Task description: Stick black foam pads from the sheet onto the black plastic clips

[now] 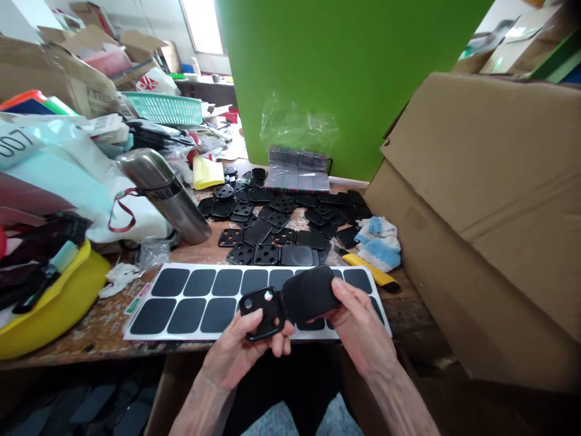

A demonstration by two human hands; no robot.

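Observation:
My left hand [242,345] grips a black plastic plate with holes [262,312] by its lower edge, fingers curled round it. My right hand [358,324] pinches a black rounded pad [311,293] that sits right beside the plate, touching its right edge. Both are held just above a white sheet of dark rounded pads [190,300] lying along the table's front edge. Behind the sheet lies a pile of several more black holed plates [276,224].
A steel flask [166,194] lies left of the pile. A yellow tray [54,297] of clutter sits at the far left. A large cardboard box [494,206] fills the right. A yellow-handled knife [367,269] and blue-white cloth [379,242] lie near it. A green board [345,72] stands behind.

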